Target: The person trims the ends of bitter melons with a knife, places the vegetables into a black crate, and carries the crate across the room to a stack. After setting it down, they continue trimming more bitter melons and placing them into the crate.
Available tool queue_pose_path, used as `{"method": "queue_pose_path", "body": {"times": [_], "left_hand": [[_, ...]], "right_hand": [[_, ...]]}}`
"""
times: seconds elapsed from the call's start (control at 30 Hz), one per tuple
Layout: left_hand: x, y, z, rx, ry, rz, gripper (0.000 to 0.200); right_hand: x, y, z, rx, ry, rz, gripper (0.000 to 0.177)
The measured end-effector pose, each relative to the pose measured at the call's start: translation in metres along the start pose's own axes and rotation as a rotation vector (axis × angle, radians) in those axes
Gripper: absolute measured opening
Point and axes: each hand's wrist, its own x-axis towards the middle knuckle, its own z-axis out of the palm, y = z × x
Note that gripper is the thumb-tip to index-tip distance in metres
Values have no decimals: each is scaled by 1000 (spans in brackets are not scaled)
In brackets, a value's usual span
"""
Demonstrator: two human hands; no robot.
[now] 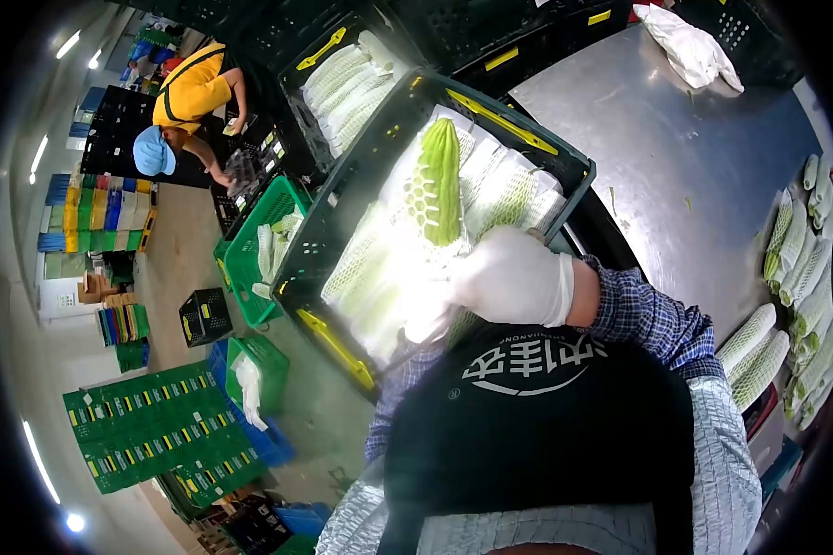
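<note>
A green bitter melon [444, 180] stands out over the dark green crate [296, 277], which holds several melons in white foam netting [500, 190]. My right hand [514, 277], in a white glove, is closed at the lower end of the bare melon, near the crate's right side. What its fingers grip is hidden by glare and by the hand itself. My left hand [426, 324], also gloved, is at the crate's near side, washed out by bright light, so its fingers do not show clearly.
A metal table [657, 185] at the right bears netted melons [810, 277] and a white cloth [690, 46]. Another crate of netted melons [347, 88] lies beyond. A green basket [250, 250] stands left. A co-worker in yellow [194, 88] bends over crates at the upper left.
</note>
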Motion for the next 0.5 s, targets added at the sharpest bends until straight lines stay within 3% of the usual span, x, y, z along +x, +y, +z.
{"method": "queue_pose_path", "body": {"times": [0.17, 0.23, 0.27, 0.33, 0.37, 0.43, 0.47, 0.5], "left_hand": [[5, -5, -7, 74, 44, 20, 46], [9, -3, -12, 116, 66, 46, 45], [13, 0, -13, 100, 77, 57, 44], [14, 17, -2, -352, 63, -48, 45], [18, 17, 0, -534, 184, 59, 45], [18, 36, 13, -625, 94, 58, 54], [34, 11, -29, 44, 78, 296, 56], [51, -14, -71, 688, 232, 535, 59]], "right_hand": [[-1, 1, -3, 123, 15, -10, 13], [7, 3, -35, 42, 171, 116, 22], [9, 16, -40, 122, 461, 141, 26], [5, 35, -55, 295, 764, 369, 32], [1, 38, -63, 380, 770, 569, 33], [-9, 42, -57, 172, 683, 609, 33], [-11, 42, -50, 64, 647, 626, 33], [-13, 38, -40, 35, 611, 518, 31]]}}
